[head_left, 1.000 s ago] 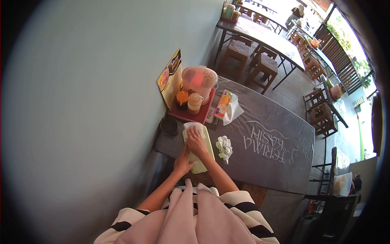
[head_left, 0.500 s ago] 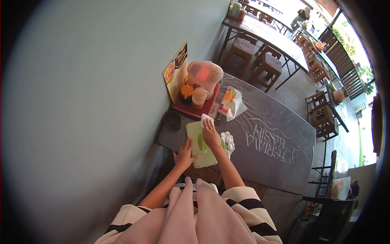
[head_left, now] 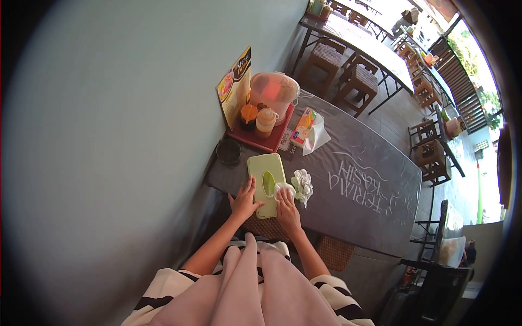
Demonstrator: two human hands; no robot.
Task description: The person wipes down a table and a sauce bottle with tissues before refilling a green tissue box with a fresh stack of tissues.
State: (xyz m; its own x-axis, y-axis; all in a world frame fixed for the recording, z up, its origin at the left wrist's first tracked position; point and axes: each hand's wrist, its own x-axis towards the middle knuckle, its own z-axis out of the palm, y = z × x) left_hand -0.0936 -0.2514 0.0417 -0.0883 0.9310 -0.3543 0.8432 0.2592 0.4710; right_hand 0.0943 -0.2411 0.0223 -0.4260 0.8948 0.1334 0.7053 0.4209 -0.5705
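Observation:
A light green tissue box (head_left: 261, 164) with an oval slot lies at the near edge of the dark-covered table (head_left: 348, 146). My left hand (head_left: 243, 199) grips its left side, fingers along the edge and thumb apart at the lower part. Under the fingers of my right hand (head_left: 288, 209) is a white tissue (head_left: 287, 188), pressed against the box's right edge beside the slot. Just to the right sits a crumpled heap of white tissues (head_left: 302, 187).
Behind the box stand a red tray (head_left: 266, 142) with sauce bottles (head_left: 266, 122) and a pinkish tub (head_left: 274, 98), a menu card (head_left: 234, 89), a tissue pack (head_left: 305, 127) and a black ashtray-like bowl (head_left: 229, 151). A wall (head_left: 136, 136) borders the left; stools (head_left: 356, 87) stand beyond.
My right hand has slid the tissue from the box's far end toward me, down along its right edge. My left hand stays at the left side.

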